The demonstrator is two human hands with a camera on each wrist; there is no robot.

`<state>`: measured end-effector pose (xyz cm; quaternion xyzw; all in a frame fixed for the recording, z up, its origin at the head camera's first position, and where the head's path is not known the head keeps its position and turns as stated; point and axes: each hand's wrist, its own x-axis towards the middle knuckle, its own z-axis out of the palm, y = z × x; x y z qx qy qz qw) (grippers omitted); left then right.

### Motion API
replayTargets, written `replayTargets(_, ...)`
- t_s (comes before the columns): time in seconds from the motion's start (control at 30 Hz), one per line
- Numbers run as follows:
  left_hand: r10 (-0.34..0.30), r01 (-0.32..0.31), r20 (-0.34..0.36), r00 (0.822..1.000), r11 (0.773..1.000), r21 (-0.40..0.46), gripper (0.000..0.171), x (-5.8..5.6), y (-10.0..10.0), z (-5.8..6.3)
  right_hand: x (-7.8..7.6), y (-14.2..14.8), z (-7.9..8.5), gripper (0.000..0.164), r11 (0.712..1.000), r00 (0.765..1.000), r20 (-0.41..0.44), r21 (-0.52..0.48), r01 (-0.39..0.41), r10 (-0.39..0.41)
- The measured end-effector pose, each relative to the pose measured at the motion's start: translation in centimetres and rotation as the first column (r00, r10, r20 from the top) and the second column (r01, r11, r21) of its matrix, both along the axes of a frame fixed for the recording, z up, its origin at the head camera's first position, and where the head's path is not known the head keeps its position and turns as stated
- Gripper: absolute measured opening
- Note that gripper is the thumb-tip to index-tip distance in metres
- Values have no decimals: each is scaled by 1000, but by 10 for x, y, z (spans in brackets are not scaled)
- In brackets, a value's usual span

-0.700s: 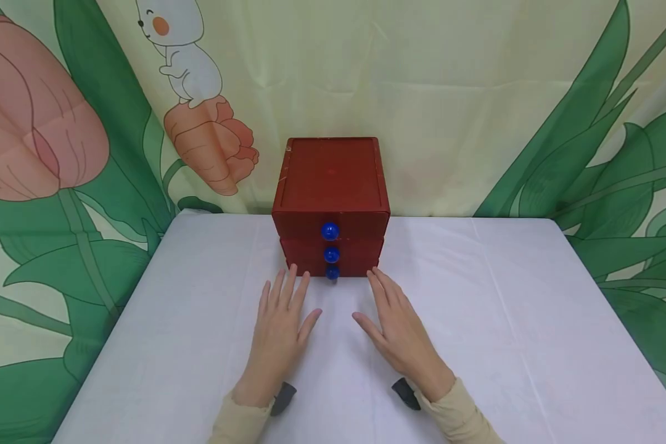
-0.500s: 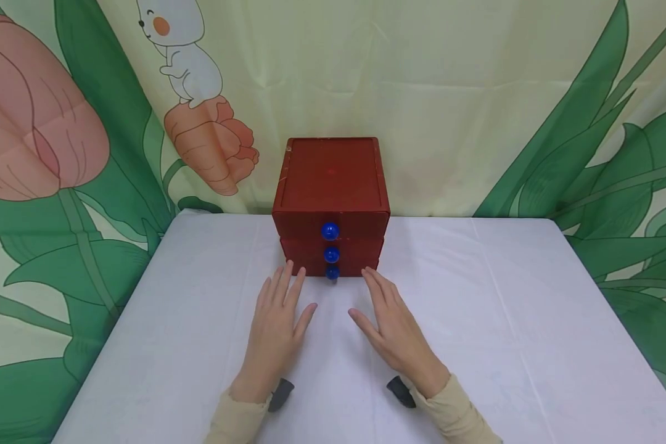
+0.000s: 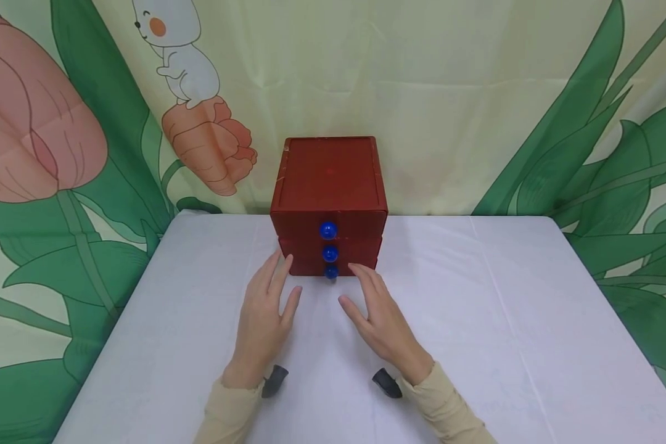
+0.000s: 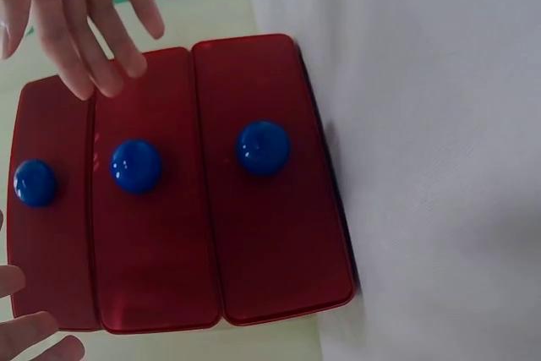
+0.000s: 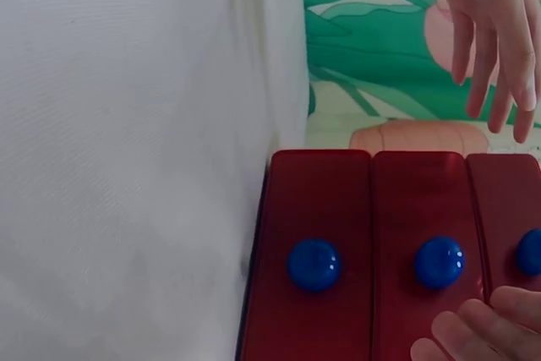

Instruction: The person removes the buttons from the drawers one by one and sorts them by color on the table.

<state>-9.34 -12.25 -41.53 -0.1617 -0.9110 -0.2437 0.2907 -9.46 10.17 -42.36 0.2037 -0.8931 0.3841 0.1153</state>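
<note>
Because its three blue knobs [image 3: 328, 230] face the near side, the red three-drawer cabinet [image 3: 330, 176], standing centrally near the far edge of the counter [image 3: 477, 345], is likely set for easy drawer access. Left hand [image 3: 261, 324] and right hand [image 3: 387, 325] are both empty, fingers extended, thumbs spread, flanking its lower front, seemingly leaving knobs unblocked; contact: can't tell.

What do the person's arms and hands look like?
The left hand and right hand are bare, with no gloves or rings visible. Plain beige fabric sleeves reach the wrists. A small black tapered piece juts from each wrist's thumb side; no cables show.
</note>
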Motion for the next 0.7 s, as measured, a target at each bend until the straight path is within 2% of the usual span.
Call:
replayTargets(0.17,10,-10,-3,1000,1000,22,64,-4,-1,4,-3,-4,2,61,999,1000,6,-44,-4,4)
replayTargets(0.43,36,-37,5,999,995,98,60,-12,0,12,-11,-10,5,61,983,993,58,-159,-88,98)
replayTargets(0.7,40,-37,-13,999,983,182,54,-23,-1,18,-18,-16,9,56,969,989,74,-218,-113,132)
